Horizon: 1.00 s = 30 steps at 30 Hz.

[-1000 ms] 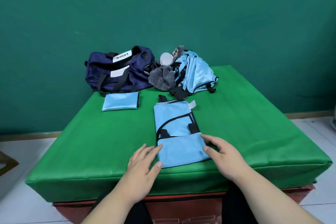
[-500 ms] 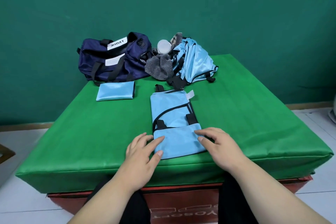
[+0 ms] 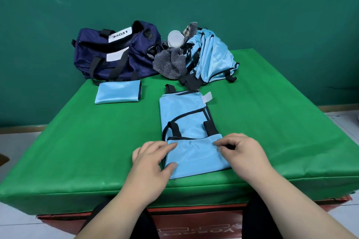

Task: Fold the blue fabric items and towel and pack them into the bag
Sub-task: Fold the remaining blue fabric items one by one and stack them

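A light blue fabric item (image 3: 186,114) with black trim and straps lies lengthwise on the green padded table (image 3: 93,141), its near end folded up into a flap. My left hand (image 3: 151,161) rests on the flap's left edge, fingers fairly straight and thumb on the cloth. My right hand (image 3: 244,153) has curled fingers and pinches the flap's upper right corner. A smaller folded blue item (image 3: 118,92) lies at the back left. Behind it stands the navy duffel bag (image 3: 116,54), unzipped. A grey striped towel (image 3: 171,62) lies bunched against a heap of blue fabric (image 3: 211,58).
A white cup-like container (image 3: 175,39) sits in the heap between the bag and the blue fabric. The table backs onto a green wall. Its front edge is just under my wrists. Bare green surface lies left and right of the item.
My right hand's fingers have curled and now pinch the flap's right corner. My left hand slid further onto the flap's left edge. The view dipped toward the table.
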Tool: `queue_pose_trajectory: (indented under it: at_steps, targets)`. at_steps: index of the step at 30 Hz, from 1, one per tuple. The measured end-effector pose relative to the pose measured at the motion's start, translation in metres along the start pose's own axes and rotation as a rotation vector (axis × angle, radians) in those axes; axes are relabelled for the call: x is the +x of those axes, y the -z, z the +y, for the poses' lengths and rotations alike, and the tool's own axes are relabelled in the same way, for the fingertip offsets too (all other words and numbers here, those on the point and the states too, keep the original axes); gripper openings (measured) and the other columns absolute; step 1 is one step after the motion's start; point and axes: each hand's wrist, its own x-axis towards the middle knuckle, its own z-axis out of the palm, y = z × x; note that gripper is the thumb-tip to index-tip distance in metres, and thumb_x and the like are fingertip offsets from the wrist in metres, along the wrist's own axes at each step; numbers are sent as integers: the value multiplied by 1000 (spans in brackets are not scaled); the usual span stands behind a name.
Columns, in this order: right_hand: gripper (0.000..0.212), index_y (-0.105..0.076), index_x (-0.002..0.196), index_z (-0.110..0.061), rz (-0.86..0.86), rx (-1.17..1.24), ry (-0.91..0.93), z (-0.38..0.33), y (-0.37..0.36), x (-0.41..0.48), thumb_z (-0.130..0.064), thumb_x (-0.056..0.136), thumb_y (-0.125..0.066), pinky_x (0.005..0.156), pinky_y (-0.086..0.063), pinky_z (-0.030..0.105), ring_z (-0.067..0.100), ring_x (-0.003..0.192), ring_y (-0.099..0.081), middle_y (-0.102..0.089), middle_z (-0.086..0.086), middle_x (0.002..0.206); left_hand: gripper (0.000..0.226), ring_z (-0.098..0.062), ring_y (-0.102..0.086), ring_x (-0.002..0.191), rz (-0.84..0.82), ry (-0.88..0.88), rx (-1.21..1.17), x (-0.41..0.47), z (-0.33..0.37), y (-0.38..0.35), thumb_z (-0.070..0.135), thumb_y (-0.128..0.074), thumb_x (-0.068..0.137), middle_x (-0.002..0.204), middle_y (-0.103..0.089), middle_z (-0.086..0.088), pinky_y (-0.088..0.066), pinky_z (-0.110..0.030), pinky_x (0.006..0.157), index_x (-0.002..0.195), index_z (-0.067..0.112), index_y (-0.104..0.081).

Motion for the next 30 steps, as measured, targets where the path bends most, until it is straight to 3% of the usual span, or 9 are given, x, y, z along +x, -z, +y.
queue_pose_trajectory:
  at_steps: [4, 7, 10, 17, 20, 23, 30]
  targets:
    - [25, -79, 82, -32, 33, 8, 14, 3, 0, -1, -7, 81, -74, 80, -39, 5, -3, 93, -59, -67, -26, 81, 48, -5, -42, 107, 37, 40, -82, -2, 5, 2, 24, -79, 83, 116, -49, 43, -28, -7, 94, 122, 48, -62]
    - [29, -79, 79, -32, 101, 9, 84, 1, -1, -3, -3, 78, -75, 80, -39, 5, -3, 94, -58, -63, -35, 96, 42, -1, -51, 108, 58, 35, -149, -4, 7, 3, 24, -77, 84, 119, -48, 42, -35, -6, 82, 120, 44, -67]
    - [45, -73, 74, -43, 159, 63, 109, -3, 1, -6, 1, 77, -74, 81, -41, 7, -1, 93, -61, -65, -33, 93, 47, 3, -55, 104, 86, 41, -238, -6, 12, 7, 15, -78, 83, 116, -53, 36, -37, -4, 70, 112, 49, -65]
    - [45, -73, 73, -37, 153, 280, 74, -7, 4, -10, 7, 80, -70, 75, -43, 7, 2, 85, -65, -70, -20, 86, 59, 0, -57, 99, 90, 3, -333, -5, 13, 8, 7, -77, 80, 115, -57, 30, -36, -3, 86, 112, 53, -58]
    - [44, -75, 72, -34, 152, 329, 93, -6, 4, -10, 9, 81, -70, 76, -44, 11, 6, 85, -66, -70, -16, 88, 60, -1, -55, 93, 92, 8, -360, -4, 13, 9, 4, -79, 79, 113, -56, 32, -36, -3, 83, 112, 49, -59]
    - [48, -75, 85, -38, 132, 368, 96, -7, 2, -9, 10, 83, -69, 74, -45, 12, 9, 84, -65, -68, -15, 90, 65, -4, -54, 90, 92, 36, -378, -3, 12, 9, -1, -80, 77, 114, -56, 32, -39, -4, 76, 110, 50, -59]
    - [54, -77, 85, -36, 105, 462, 82, -9, 1, -8, 17, 81, -67, 67, -41, 11, 4, 72, -56, -63, -14, 87, 62, -5, -53, 87, 92, 34, -435, -3, 12, 10, 1, -79, 77, 115, -56, 29, -41, -8, 72, 113, 47, -60]
